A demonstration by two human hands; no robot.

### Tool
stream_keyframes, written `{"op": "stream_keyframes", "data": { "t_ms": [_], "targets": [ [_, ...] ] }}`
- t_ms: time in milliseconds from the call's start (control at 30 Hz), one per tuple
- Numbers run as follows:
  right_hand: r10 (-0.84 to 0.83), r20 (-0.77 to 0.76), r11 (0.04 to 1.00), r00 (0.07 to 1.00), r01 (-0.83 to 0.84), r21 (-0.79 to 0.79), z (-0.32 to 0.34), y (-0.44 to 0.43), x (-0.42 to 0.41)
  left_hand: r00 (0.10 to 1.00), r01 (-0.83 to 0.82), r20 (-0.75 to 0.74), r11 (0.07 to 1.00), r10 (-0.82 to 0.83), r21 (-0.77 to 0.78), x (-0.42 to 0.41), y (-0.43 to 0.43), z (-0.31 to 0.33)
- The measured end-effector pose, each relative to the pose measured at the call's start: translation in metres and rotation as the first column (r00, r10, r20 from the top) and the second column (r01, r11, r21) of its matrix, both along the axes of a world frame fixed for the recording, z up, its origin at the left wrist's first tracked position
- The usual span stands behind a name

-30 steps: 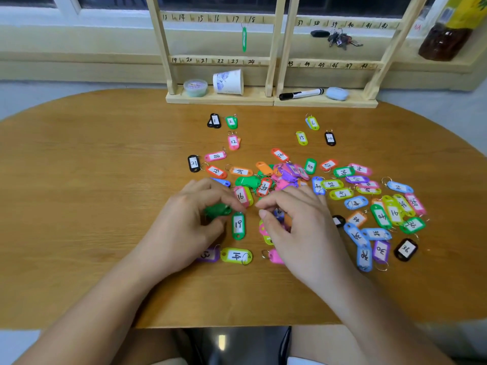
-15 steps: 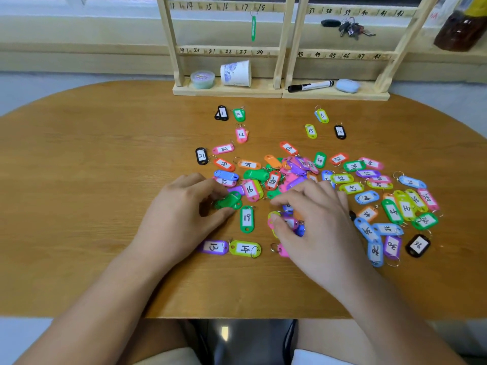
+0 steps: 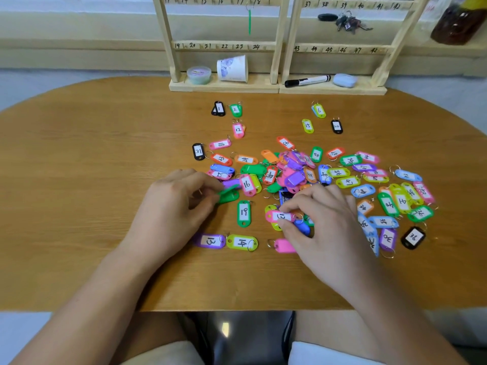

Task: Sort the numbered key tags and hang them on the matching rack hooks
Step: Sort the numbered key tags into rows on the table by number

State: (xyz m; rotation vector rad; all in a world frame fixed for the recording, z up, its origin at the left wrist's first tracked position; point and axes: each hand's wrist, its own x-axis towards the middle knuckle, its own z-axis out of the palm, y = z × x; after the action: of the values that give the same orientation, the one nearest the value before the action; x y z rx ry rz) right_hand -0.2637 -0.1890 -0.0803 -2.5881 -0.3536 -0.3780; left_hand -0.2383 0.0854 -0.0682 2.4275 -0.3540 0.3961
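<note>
Wooden table (image 3: pixel 79 180), near its middle: left hand (image 3: pixel 171 212) pinches a green tag (image 3: pixel 229 197); right hand (image 3: pixel 324 225) grips a pink tag (image 3: pixel 280 216), seemingly numbered 12, fingers curled.

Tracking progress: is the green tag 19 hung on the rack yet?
No, the green tag 19 lies flat on the table, in front of the rack.

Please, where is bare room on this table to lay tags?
Free: the table left of the left hand and tag 31; the strip between tag 2 and tag 6; the near edge below tag 14. Crowded: the pile around the right hand.
</note>
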Motion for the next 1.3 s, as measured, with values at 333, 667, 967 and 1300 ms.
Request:
{"op": "stream_keyframes", "data": {
  "t_ms": [333,667,967,1300],
  "targets": [
    [0.008,-0.007,1.0,1.0,-0.008,0.019,0.006,0.003,0.003,0.989,-0.067,-0.143,0.955,0.027,-0.29,0.001,0.006,0.0],
    [0.024,-0.021,0.999,0.999,-0.024,-0.025,0.01,0.022,0.011,0.978,-0.028,-0.21,0.978,-0.017,-0.206,0.001,0.009,-0.003],
    [-0.003,-0.045,0.997,0.999,-0.001,-0.078,0.013,0.043,0.01,0.96,-0.212,-0.218,0.967,0.178,-0.14,0.004,0.014,-0.005],
    [0.002,-0.189,0.984,0.982,-0.036,-0.177,0.029,0.065,0.019,0.973,-0.188,-0.167,0.97,0.162,-0.153,0.003,0.02,0.001]
  ]
}}
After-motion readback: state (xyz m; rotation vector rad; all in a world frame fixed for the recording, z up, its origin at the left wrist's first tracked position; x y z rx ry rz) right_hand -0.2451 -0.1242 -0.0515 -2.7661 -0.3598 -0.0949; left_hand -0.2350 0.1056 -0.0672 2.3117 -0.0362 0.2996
